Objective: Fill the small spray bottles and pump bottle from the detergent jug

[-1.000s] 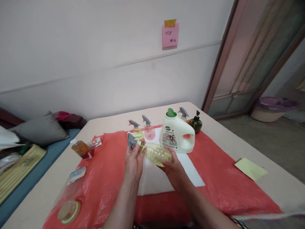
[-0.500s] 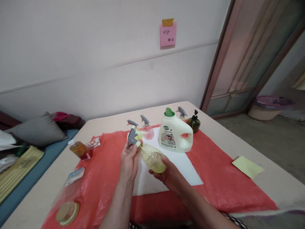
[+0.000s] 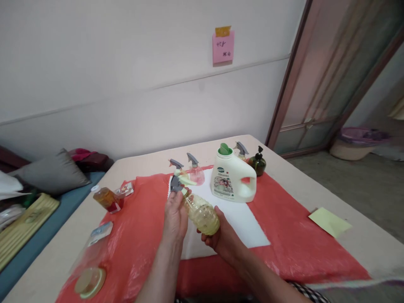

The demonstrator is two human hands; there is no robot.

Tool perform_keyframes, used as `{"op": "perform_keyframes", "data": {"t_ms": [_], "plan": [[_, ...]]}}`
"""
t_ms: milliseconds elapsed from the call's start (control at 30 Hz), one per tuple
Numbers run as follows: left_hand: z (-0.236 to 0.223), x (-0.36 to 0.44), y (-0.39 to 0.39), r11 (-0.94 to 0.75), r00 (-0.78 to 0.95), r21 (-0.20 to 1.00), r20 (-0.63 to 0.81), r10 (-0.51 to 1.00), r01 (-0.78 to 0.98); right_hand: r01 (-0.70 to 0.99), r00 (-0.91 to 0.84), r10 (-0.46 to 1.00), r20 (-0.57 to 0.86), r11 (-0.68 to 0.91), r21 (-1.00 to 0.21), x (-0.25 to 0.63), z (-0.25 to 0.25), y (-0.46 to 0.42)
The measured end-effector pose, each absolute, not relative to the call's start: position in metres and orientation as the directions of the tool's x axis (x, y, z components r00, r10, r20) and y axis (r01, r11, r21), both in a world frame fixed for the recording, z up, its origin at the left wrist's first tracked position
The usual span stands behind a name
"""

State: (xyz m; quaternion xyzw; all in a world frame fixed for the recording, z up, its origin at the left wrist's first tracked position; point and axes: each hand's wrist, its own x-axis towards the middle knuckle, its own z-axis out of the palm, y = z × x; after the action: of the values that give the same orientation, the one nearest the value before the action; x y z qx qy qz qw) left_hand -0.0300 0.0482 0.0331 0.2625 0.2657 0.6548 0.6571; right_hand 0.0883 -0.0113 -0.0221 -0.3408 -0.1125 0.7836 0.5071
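Between my hands a clear yellowish spray bottle point(image 3: 202, 213) is held tilted above the white sheet, its grey and pale trigger head point(image 3: 177, 182) toward the upper left. My left hand point(image 3: 176, 210) is closed round the neck just below the trigger. At the lower right, the base of the bottle rests in the fingers of my right hand point(image 3: 219, 233). Behind it stand a pink spray bottle point(image 3: 197, 173) and another sprayer with a grey head point(image 3: 176, 163), partly hidden. A white detergent jug point(image 3: 232, 179) with a green cap stands to the right.
A dark pump bottle point(image 3: 259, 163) and a grey-headed sprayer point(image 3: 241, 148) stand behind the jug. On the left are an amber bottle point(image 3: 107, 200) and a round lidded container point(image 3: 90, 283). Red plastic sheeting point(image 3: 299, 240) covers much of the table; a yellow paper point(image 3: 330, 221) lies right.
Both hands have shifted slightly, and the spray bottle's base has tipped a little lower. The grip on it is the same.
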Motion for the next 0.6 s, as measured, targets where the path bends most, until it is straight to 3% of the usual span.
{"op": "perform_keyframes", "data": {"t_ms": [167, 233, 433, 600], "plan": [[0.027, -0.039, 0.055, -0.004, -0.071, 0.728, -0.061, 0.996, -0.686, -0.726, -0.102, 0.958, -0.268, -0.256, -0.639, 0.081, -0.025, -0.015], [0.026, -0.043, 0.056, 0.022, -0.02, 0.739, -0.049, 0.999, -0.673, -0.725, -0.149, 0.942, -0.302, -0.311, -0.615, 0.083, -0.025, -0.016], [0.029, -0.042, 0.049, 0.086, 0.18, 0.747, 0.045, 0.983, -0.659, -0.591, -0.51, 0.739, -0.44, -0.673, -0.445, 0.091, -0.022, -0.018], [0.03, -0.041, 0.049, 0.048, 0.143, 0.742, 0.065, 0.988, -0.669, -0.653, -0.408, 0.782, -0.471, -0.611, -0.448, 0.088, -0.019, -0.016]]}}
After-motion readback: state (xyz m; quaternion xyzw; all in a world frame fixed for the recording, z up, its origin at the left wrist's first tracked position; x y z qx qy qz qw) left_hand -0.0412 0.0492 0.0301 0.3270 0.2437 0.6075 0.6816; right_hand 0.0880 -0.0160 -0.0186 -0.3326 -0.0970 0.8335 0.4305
